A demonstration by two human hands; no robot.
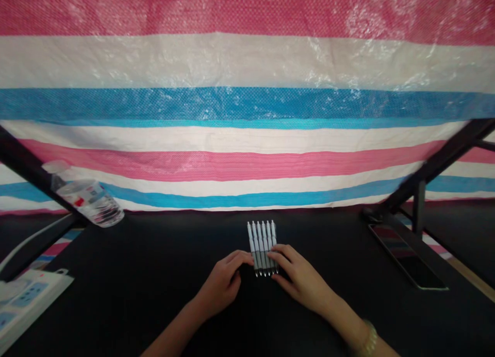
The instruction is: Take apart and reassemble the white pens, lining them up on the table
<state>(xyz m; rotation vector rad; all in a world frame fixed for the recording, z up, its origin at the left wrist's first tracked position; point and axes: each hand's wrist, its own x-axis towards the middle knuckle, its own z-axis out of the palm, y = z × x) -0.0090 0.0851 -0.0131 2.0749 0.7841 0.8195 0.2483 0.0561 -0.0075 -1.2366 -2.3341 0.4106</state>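
Several white-and-grey click pens [262,238] lie side by side in a close row on the black table, their clickers pointing away from me and their tips towards me. On the left of the row is my left hand [224,279], its index fingertip against the outermost pen and its thumb apart below. My right hand [299,277] rests at the opposite side, fingers spread, with fingertips on or against the lower grey part of the rightmost pens. Those fingertips partly hide the pens there. Neither hand is closed around a pen.
A clear plastic bottle [93,200] leans at the back left beside a black frame bar [33,164]. A white power strip [31,303] sits at the left edge. On the right lies a dark phone [406,256]. Striped sheeting [247,166] hangs behind the table [154,243].
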